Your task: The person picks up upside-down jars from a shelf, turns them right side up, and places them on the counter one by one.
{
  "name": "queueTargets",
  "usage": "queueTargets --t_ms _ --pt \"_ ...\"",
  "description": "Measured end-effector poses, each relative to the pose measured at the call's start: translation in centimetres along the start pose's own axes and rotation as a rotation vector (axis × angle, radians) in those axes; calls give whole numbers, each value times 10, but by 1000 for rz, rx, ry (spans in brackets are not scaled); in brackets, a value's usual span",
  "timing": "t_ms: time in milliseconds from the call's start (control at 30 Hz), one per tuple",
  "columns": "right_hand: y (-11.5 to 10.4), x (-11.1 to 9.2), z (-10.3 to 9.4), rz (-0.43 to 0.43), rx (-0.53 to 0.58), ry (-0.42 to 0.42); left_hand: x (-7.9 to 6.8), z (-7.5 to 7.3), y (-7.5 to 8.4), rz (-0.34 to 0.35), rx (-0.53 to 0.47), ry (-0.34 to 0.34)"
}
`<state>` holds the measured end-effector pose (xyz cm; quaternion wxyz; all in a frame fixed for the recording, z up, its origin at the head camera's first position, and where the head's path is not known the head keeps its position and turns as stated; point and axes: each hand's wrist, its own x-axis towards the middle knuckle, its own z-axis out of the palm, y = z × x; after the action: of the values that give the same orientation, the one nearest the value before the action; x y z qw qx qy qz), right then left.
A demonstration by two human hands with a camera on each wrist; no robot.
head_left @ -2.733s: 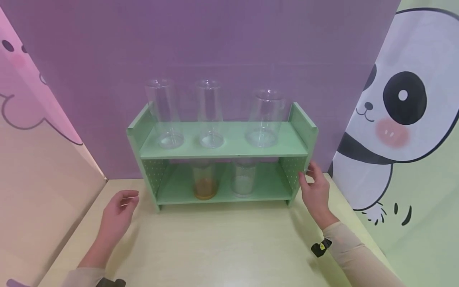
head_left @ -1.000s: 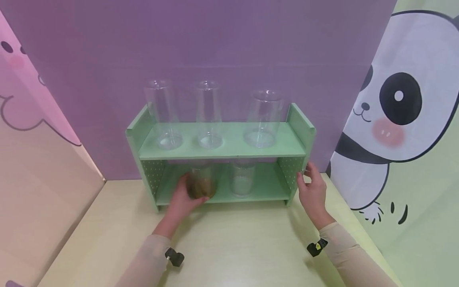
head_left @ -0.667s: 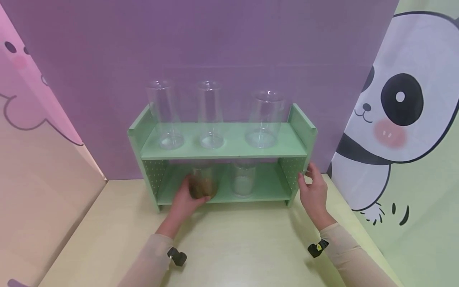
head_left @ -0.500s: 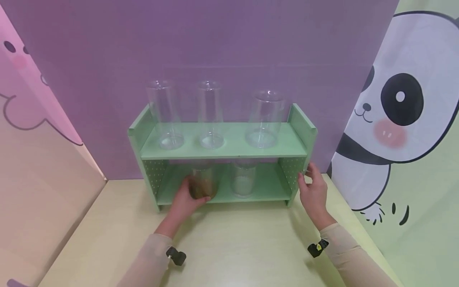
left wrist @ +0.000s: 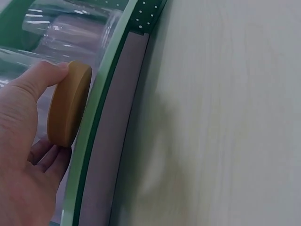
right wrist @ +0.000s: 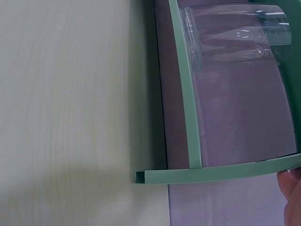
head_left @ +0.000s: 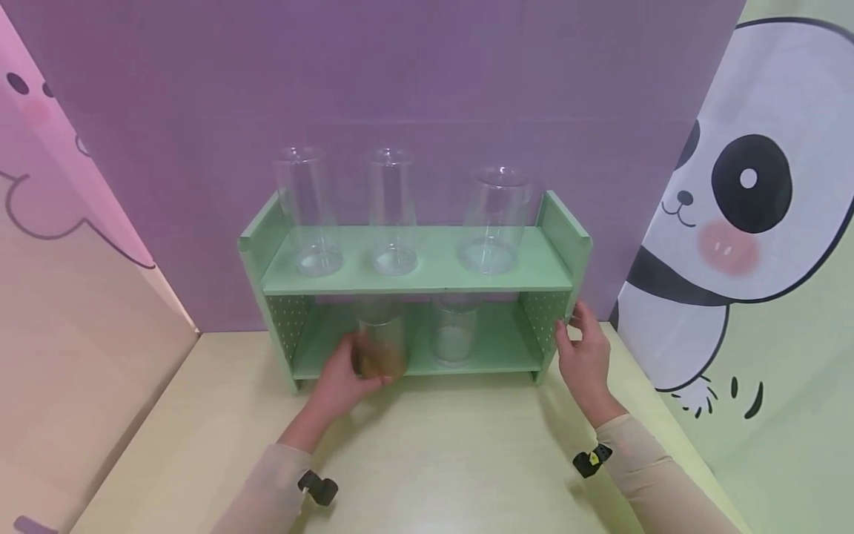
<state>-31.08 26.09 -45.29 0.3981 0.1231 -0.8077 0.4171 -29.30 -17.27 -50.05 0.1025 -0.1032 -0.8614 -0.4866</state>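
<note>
On the lower level of a green two-tier shelf, my left hand grips a clear glass with a thick brown disc-shaped base. The left wrist view shows my thumb against the brown base and my fingers curled beneath it, close to the shelf's front edge. Whether the base touches the shelf board is hard to tell. At the other end, my right hand touches the shelf's right side panel near its front edge, fingers loosely bent. Only its fingertips show in the right wrist view.
To the right of the gripped glass stands another clear glass. On the top level are a tall glass, a narrow glass and a wider glass. A pale wooden table extends in front; a purple wall rises behind.
My left hand has come from the table at left and taken hold of the brown-based glass. Since half a second ago, hand and glass have shifted slightly toward the front. My right hand has stayed put.
</note>
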Motion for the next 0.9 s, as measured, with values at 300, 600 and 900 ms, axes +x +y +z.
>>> queueTargets --t_ms 300,600,900 --pt "2 0 2 -3 8 11 -16 -7 13 -5 -24 -47" --pt "0 0 1 16 6 11 -28 -6 25 0 -57 -112" --pt "-1 -1 0 18 27 12 -42 2 34 -2 -79 -155"
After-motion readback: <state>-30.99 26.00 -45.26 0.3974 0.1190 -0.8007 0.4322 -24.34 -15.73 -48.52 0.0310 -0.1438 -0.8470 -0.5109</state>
